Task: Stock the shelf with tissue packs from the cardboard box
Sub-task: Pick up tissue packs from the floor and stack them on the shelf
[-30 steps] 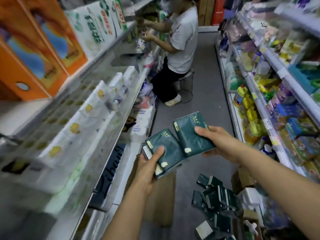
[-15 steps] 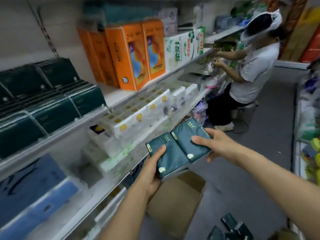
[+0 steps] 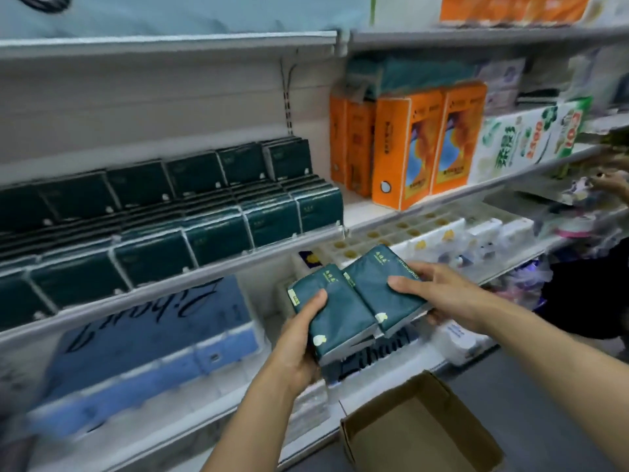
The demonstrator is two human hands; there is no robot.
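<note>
Lying side by side and touching, two dark green tissue packs are held flat in front of the shelving, broad faces up. Each runs its long axis from the near left, where a small pale mark sits, up to the far right, where the gold lettering is, so the lettered ends point toward the shelves. More packs appear to be stacked beneath each, their edges just showing.

The left pack [image 3: 335, 313] is gripped by the left hand [image 3: 299, 349], thumb pressed on top near its left edge and fingers curled underneath. The right pack [image 3: 376, 284] is gripped by the right hand [image 3: 442, 298], thumb across its top right part and fingers under it.

Both packs hang between two shelf levels, lower than the shelf [image 3: 177, 284] already lined with rows of the same green packs [image 3: 211, 216]. Right of those rows stand orange cartons [image 3: 418, 148]. Under the shelf lie blue bundles [image 3: 153, 342] and white rolls [image 3: 425, 236]. An open cardboard box [image 3: 418, 430] sits on the floor under the forearms. Another person's hand [image 3: 612, 182] shows at the right edge.
</note>
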